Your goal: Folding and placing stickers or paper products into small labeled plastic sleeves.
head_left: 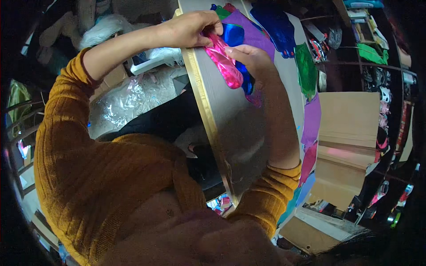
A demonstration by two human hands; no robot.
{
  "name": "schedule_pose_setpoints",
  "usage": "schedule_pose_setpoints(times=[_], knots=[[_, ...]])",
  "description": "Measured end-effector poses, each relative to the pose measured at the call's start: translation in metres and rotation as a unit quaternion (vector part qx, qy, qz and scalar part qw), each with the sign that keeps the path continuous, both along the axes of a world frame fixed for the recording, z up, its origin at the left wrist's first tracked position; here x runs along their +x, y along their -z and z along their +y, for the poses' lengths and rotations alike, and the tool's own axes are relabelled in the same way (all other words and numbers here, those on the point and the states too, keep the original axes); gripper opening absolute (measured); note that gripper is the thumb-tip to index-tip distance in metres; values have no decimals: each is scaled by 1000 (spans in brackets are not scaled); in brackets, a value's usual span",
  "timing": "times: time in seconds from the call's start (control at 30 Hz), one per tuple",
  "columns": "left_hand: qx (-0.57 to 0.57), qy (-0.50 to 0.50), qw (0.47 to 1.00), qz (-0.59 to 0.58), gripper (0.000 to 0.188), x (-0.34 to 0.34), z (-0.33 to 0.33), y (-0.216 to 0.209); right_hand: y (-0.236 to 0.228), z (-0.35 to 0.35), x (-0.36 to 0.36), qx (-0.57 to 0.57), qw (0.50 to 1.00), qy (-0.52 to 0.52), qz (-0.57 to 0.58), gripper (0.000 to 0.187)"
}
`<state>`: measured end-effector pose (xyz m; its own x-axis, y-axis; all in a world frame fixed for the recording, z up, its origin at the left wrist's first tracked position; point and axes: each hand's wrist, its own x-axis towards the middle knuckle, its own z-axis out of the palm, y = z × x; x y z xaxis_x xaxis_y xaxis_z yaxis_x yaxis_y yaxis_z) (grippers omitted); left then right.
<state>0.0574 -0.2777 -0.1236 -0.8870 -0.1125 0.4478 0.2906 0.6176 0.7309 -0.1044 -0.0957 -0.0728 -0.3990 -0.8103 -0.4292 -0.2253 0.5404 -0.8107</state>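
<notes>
from afar i see the left hand (pixel 197 29) and right hand (pixel 253 60) pinching a long, shiny pink fabric-like strip (pixel 227 69) over a grey, yellow-edged tabletop (pixel 228 117). rightward are brown flat cardboard panels (pixel 348 117) and cluttered dark shelves (pixel 385 66).

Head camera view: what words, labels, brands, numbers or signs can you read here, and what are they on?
None can be read.
Pink shiny piece, in the grip of the left hand and right hand: no readable print shows.
Green piece and purple piece on the table: no readable print shows.
Cardboard: no readable print shows.
Small shelf items: too small and blurred to tell.
</notes>
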Motion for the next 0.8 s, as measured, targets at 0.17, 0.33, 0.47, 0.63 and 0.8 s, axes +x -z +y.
schedule_pose_setpoints(times=[0.17,0.33,0.47,0.63,0.8], knots=[[-198,-92,964,154,30,12,15,1,4,5,-8,-37,992,37,-114,35],[-345,-72,912,211,37,20,27,2,3,3,-3,-31,997,59,-43,32],[-353,-94,904,221,40,11,31,-4,7,8,-10,-24,999,39,-15,31],[-365,-75,917,142,40,8,27,10,7,7,-15,2,1000,15,22,27],[-368,-91,903,202,38,8,24,20,4,9,-11,-43,997,30,-54,25]])
